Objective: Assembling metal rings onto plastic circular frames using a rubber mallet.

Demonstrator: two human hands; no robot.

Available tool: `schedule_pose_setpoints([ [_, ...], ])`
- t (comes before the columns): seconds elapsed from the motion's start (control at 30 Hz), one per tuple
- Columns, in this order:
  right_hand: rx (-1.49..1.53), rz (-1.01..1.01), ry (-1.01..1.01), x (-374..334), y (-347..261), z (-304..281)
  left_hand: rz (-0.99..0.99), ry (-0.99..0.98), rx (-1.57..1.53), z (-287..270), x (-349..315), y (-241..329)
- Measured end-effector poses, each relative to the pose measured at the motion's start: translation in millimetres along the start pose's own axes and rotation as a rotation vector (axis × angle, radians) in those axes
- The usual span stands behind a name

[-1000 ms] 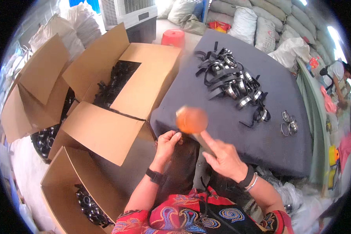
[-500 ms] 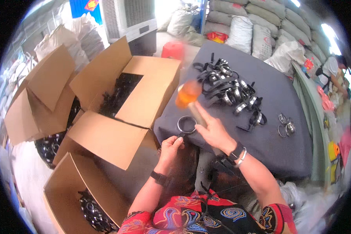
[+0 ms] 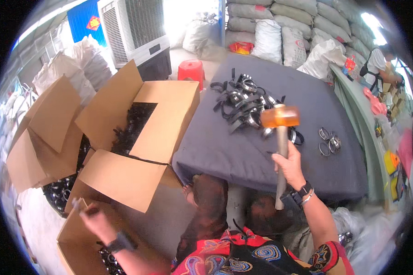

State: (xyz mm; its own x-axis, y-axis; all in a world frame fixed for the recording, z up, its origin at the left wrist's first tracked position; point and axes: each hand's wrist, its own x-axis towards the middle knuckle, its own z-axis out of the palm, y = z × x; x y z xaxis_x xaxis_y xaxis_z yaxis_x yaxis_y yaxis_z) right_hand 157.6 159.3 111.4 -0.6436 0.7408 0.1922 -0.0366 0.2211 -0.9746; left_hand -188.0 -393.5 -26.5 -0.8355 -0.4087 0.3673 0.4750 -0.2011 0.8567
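Note:
In my right hand (image 3: 290, 168) is a mallet (image 3: 280, 118) with an amber, see-through head and a wooden handle; the fingers are wrapped round the handle. The head stands above the right part of a pile of metal rings with black straps (image 3: 243, 101) on the table. My left hand (image 3: 99, 222) is over the near left cardboard box (image 3: 73, 238), smeared by motion. Something small and greyish shows at its fingertips, too blurred to name. Inside that box lie several black and metal pieces (image 3: 109, 262), partly hidden by my left forearm.
A grey-covered table (image 3: 206, 142) fills the middle, with several loose metal rings (image 3: 330, 142) at its right. Left of it, an open cardboard box (image 3: 165, 123) holds black parts. A red stool (image 3: 191, 71) stands behind. Stacked sacks (image 3: 293, 9) line the back; another person (image 3: 378, 68) is far right.
My left hand has left the ring spot at the table's front edge and swung left over the near box. My right hand has moved right, the mallet now upright. The view has shifted slightly.

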Motion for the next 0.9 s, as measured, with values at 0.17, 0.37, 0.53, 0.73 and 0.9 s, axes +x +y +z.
schedule_pose_setpoints([
  [0.17, 0.101, 0.044, 0.111, -22.0, 36.2, -31.7, -0.519, 0.478, -0.435, -53.2, 19.4, 0.9],
  [0.37, 0.138, 0.083, 0.133, -24.0, 54.8, -30.4, -0.481, -0.573, -0.099, 223.8, -82.3, 17.8],
  [0.53, 0.074, 0.033, 0.128, -26.8, 57.2, -28.4, 0.072, -1.176, 0.246, 421.1, -187.6, 34.9],
  [0.73, 0.095, 0.024, 0.111, -28.9, 64.7, -30.3, 0.621, -1.374, 0.715, 508.6, -250.5, 43.5],
  [0.9, 0.078, 0.023, 0.105, -27.6, 62.5, -32.9, 0.640, -1.438, 0.738, 511.9, -247.0, 44.0],
])
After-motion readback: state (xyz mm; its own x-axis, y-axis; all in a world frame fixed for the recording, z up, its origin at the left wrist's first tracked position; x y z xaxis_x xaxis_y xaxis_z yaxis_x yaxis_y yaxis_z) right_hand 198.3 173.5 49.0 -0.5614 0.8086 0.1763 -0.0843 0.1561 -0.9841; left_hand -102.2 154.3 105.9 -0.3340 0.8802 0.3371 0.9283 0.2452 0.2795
